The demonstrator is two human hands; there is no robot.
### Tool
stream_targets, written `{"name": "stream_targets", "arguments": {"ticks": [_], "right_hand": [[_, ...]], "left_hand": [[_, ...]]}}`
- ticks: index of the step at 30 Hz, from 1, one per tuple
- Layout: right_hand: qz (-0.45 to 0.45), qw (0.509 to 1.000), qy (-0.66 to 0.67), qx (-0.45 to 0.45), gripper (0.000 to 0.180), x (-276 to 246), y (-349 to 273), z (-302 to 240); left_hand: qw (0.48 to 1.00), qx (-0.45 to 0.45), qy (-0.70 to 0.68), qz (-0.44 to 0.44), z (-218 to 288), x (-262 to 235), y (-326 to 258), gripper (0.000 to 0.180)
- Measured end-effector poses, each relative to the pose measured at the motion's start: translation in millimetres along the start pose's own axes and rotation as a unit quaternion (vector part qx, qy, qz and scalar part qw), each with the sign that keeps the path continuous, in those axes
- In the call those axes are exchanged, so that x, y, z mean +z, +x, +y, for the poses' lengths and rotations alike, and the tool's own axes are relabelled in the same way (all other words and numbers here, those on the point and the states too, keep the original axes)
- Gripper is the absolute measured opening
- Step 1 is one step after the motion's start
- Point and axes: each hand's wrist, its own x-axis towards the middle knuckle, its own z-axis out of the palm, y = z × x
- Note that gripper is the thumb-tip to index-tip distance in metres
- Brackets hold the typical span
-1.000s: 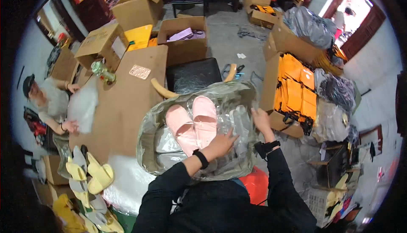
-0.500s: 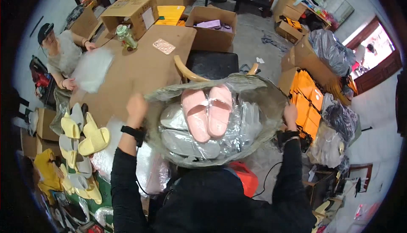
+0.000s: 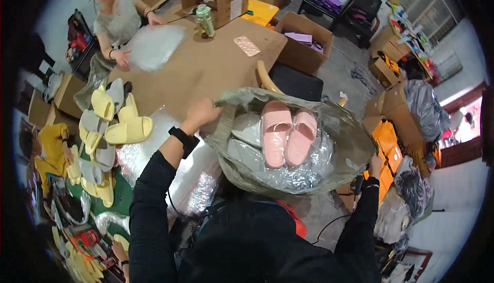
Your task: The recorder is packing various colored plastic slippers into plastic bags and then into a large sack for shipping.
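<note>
A grey-green woven sack (image 3: 224, 144) gapes in front of me, its mouth stretched between my hands. My left hand (image 3: 203, 114) is closed on the sack's left rim, and my right hand (image 3: 375, 163) grips its right edge. Inside, a pair of pink slippers (image 3: 277, 134) in clear plastic lies on top. Under and beside them are grey slippers (image 3: 244, 153), also wrapped in clear plastic. What lies deeper in the sack is hidden.
A brown table (image 3: 216, 62) beyond holds a phone (image 3: 247, 46) and a green bottle (image 3: 205, 21). Across it, a person handles clear plastic bags (image 3: 158, 46). Yellow slippers (image 3: 128, 130) stand left, near another person's yellow sleeve (image 3: 54, 146). A black chair (image 3: 298, 81) is behind the sack.
The whole scene, sack and hands included, has shifted rightward in the view, with the table tilting. My hands keep hold of the sack's rim, and the pink slippers still lie inside.
</note>
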Motion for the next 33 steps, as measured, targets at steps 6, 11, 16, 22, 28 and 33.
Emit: {"name": "stream_targets", "arguments": {"ticks": [6, 11, 16, 22, 28, 33], "right_hand": [[-0.176, 0.93, 0.279, 0.164, 0.041, -24, -20, -64], [-0.142, 0.881, 0.434, 0.126, 0.041, -109, -5, -75], [-0.076, 0.806, 0.584, 0.061, 0.036, -135, 29, -37], [-0.21, 0.939, 0.273, -0.008, 0.035, -80, 2, -67], [-0.108, 0.953, 0.272, 0.076, 0.04, -45, 17, -29], [-0.115, 0.854, 0.488, 0.139, 0.031, -50, 2, -4]], "left_hand": [[0.847, -0.06, -0.516, -0.114, 20, -62, -36, 0.033], [0.748, -0.073, -0.641, -0.158, 61, -81, -19, 0.032], [0.69, -0.008, -0.696, -0.196, 82, -85, -12, 0.031], [0.79, -0.014, -0.592, -0.157, 65, -50, 2, 0.03], [0.842, -0.055, -0.527, -0.1, 75, -24, 21, 0.03], [0.783, -0.037, -0.602, -0.15, 101, -42, 15, 0.031]]}}
